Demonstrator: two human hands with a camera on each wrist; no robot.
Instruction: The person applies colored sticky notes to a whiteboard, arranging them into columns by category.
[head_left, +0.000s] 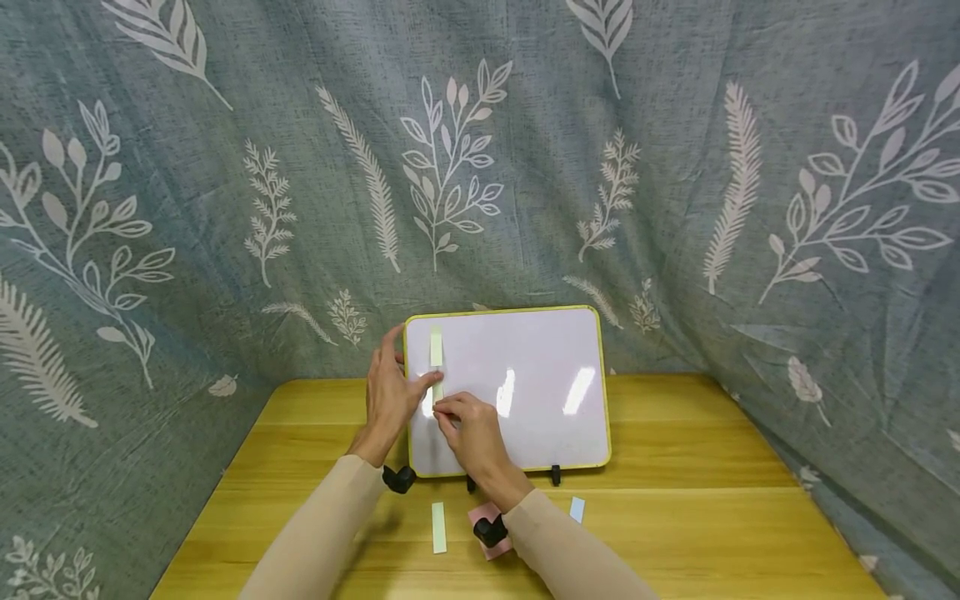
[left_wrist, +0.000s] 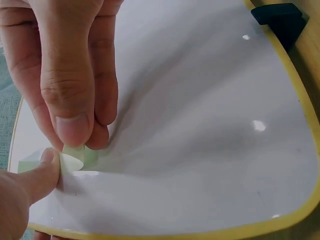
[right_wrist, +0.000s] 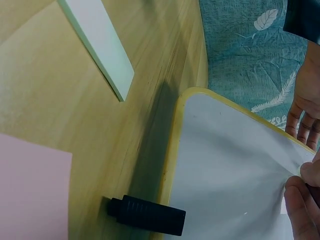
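Note:
A whiteboard point(head_left: 525, 433) with a yellow rim leans upright on the table. My left hand point(head_left: 390, 392) grips its left edge, fingers behind and thumb on the front. That thumb presses a light-green sticky note strip point(head_left: 438, 392) against the board. With thumb and fingertips, my right hand point(head_left: 476, 429) pinches the strip's lower end. In the left wrist view the held strip point(left_wrist: 72, 161) bends away from the surface between both hands. Another pale green strip point(head_left: 436, 347) is stuck above it on the board.
Nearer on the wooden table point(head_left: 660, 533) lie a pad of green strips point(head_left: 438, 527), a pink note pad point(head_left: 498, 550) partly hidden by the right wrist, and a blue strip point(head_left: 577, 509). Black feet point(head_left: 556, 475) support the board. A patterned curtain point(head_left: 525, 208) hangs behind.

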